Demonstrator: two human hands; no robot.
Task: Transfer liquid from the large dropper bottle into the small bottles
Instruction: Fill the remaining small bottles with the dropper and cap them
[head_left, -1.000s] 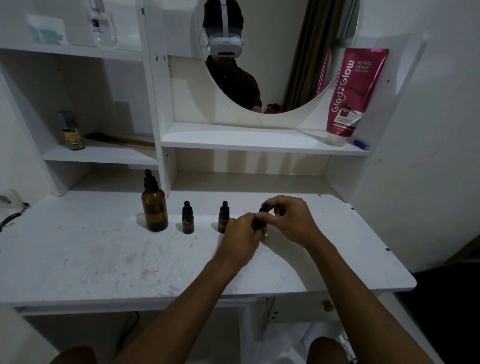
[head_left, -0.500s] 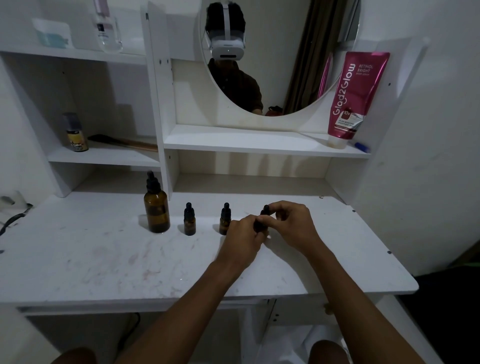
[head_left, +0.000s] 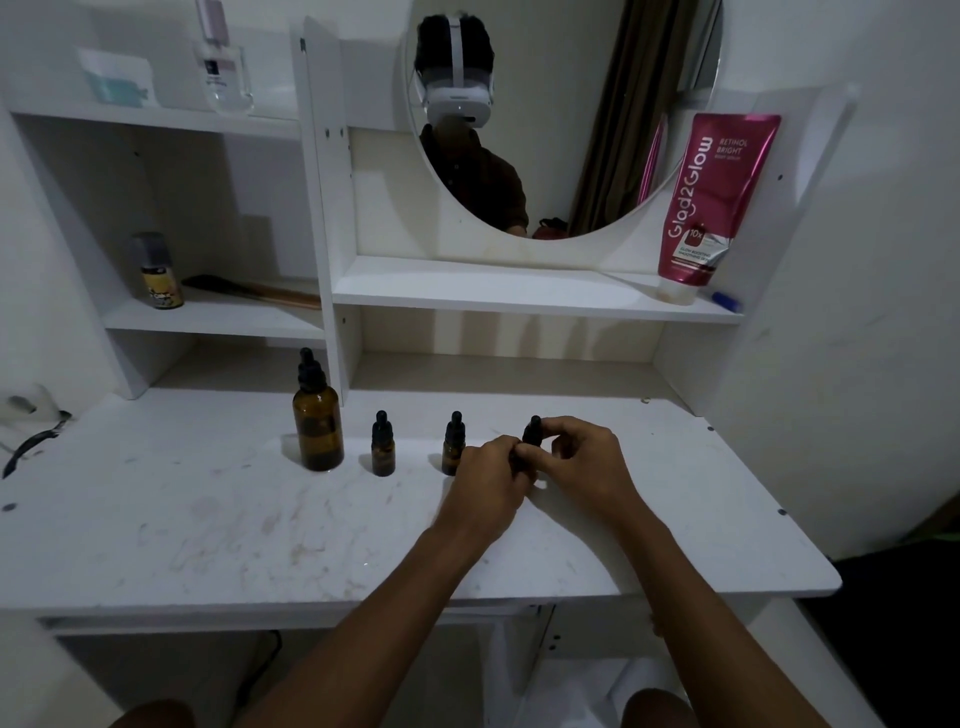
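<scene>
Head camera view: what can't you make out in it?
1. Small bottle, head view: its body is hidden by the left hand and right hand gripping it; cap loosened or not, unclear.
2. Large bottle, head view: dark glass and dim light hide the liquid level.
3. Dark thing at the far left, head view: cut off by the frame edge.

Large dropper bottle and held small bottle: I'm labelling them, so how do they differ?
The large dropper bottle is taller and wider than the small bottle. The large one stands untouched at the row's left end; the small bottle, rightmost, is gripped by left hand and right hand. Both have black dropper caps.
</scene>
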